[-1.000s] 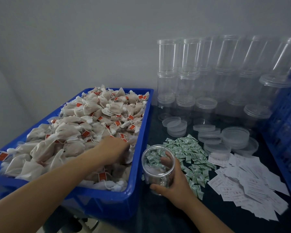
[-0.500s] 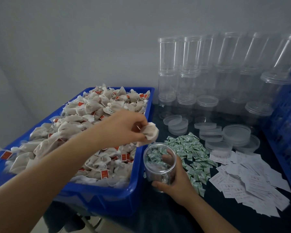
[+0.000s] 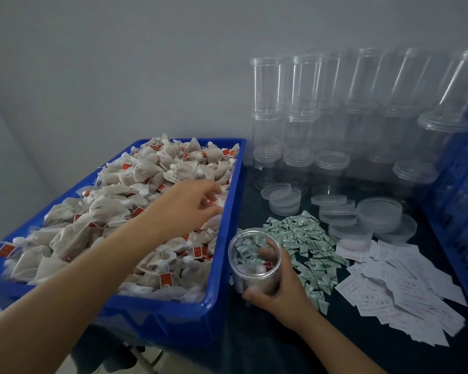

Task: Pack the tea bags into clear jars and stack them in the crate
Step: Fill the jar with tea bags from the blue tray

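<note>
One pale paper tea bag with a red tag (image 3: 255, 269) now lies at the bottom of the clear plastic jar (image 3: 255, 261); half a second ago it was pinched in the left hand (image 3: 185, 205) just above the jar's open mouth. That hand has since let go and swung back over the blue plastic bin heaped with tea bags (image 3: 173, 317), where it hovers with its fingers (image 3: 214, 190) loosely spread and holding nothing, just above the heap near the bin's right wall. The right hand (image 3: 278, 288) has not shifted: its fingers are curled round the jar's lower wall, steadying it upright on the dark table (image 3: 268, 346) just beside the bin.

So a drop has been made, and the jar looks barely started, with most of its height still vacant. The left hand appears to be reaching for another bag. Behind, the stacked clear empty jars (image 3: 303, 103) and loose clear round lids (image 3: 378, 214) wait, with a scatter of small green-and-white sachets (image 3: 300, 236) and white paper slips (image 3: 405, 287) beside them. The blue slatted crate (image 3: 462, 184) at the right edge shows only its side, so what it holds cannot be told.
</note>
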Available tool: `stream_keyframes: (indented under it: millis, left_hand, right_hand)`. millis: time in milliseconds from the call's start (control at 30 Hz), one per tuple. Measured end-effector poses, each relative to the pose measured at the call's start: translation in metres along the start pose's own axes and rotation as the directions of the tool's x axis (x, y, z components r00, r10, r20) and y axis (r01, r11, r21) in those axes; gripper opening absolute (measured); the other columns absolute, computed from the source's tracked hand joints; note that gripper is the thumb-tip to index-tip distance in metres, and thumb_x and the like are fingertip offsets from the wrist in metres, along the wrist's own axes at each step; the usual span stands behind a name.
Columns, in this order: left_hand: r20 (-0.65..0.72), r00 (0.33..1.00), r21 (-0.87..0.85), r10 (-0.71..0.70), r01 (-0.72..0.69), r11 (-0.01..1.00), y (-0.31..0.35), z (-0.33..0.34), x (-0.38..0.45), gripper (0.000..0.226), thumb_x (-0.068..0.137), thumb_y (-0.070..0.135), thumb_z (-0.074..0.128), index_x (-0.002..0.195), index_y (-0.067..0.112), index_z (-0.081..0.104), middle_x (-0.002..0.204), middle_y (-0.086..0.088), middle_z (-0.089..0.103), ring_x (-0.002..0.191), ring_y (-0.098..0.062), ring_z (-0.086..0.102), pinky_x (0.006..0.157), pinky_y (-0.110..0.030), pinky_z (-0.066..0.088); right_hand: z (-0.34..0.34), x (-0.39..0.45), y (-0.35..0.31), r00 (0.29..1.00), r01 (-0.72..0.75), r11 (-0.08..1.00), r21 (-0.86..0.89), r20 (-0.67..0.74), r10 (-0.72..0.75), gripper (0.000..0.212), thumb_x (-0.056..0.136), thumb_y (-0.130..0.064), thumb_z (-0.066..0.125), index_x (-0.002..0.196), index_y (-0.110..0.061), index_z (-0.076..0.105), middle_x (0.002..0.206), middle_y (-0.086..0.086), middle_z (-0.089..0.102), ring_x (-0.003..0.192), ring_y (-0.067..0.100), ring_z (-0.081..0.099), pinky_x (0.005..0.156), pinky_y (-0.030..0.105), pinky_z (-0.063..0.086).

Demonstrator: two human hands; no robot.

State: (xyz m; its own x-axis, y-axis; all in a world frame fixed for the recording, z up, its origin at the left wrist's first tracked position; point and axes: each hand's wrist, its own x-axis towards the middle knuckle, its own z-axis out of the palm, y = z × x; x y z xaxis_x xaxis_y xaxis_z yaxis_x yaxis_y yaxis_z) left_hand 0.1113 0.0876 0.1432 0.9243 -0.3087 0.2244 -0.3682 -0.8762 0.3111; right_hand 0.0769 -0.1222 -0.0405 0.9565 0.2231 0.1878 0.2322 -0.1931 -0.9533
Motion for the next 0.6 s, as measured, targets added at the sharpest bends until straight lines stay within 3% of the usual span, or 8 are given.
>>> stream_keyframes:
  millis: [133,300,433,600]
  left_hand:
    - [0.094,0.991,0.179,-0.093,0.075,0.981,-0.033,0.015,-0.005,0.033,0.089,0.03,0.063,0.12,0.02,0.056,0.114,0.002,0.062,0.096,-0.008,0.057,0.086,-0.027,0.051]
    - [0.205,0.961,0.392,-0.185,0.093,0.915,-0.06,0.039,-0.011,0.051,0.086,0.036,0.066,0.132,0.023,0.048,0.128,0.002,0.055,0.111,-0.015,0.055,0.086,-0.027,0.044]
    - [0.276,0.914,0.56,-0.299,0.1,0.823,-0.068,0.057,-0.011,0.035,0.089,0.033,0.059,0.121,0.017,0.052,0.122,-0.004,0.057,0.11,-0.02,0.056,0.081,-0.031,0.046]
    - [0.271,0.887,0.602,-0.373,0.146,0.785,-0.073,0.062,-0.003,0.028,0.09,0.026,0.06,0.116,0.016,0.057,0.116,-0.005,0.059,0.104,-0.02,0.058,0.078,-0.028,0.046]
  right_hand:
    - [0.0,0.0,-0.002,1.0,0.002,1.0,0.0,0.002,-0.002,0.104,0.048,-0.07,0.085,0.133,-0.069,0.025,0.126,-0.041,0.045,0.121,-0.014,0.047,0.086,0.005,0.045]
    - [0.0,0.0,-0.001,1.0,0.0,1.0,-0.012,0.0,0.0,0.102,0.054,-0.053,0.088,0.133,-0.07,0.025,0.127,-0.041,0.044,0.122,-0.012,0.047,0.087,0.006,0.045]
    - [0.0,0.0,0.0,1.0,0.001,1.0,-0.018,0.001,-0.001,0.102,0.054,-0.052,0.088,0.132,-0.071,0.025,0.127,-0.041,0.045,0.122,-0.012,0.047,0.087,0.005,0.045]
    - [0.0,-0.001,-0.003,1.0,0.002,1.0,-0.007,0.002,-0.002,0.099,0.055,-0.048,0.088,0.128,-0.073,0.027,0.124,-0.042,0.045,0.122,-0.013,0.046,0.086,0.004,0.044]
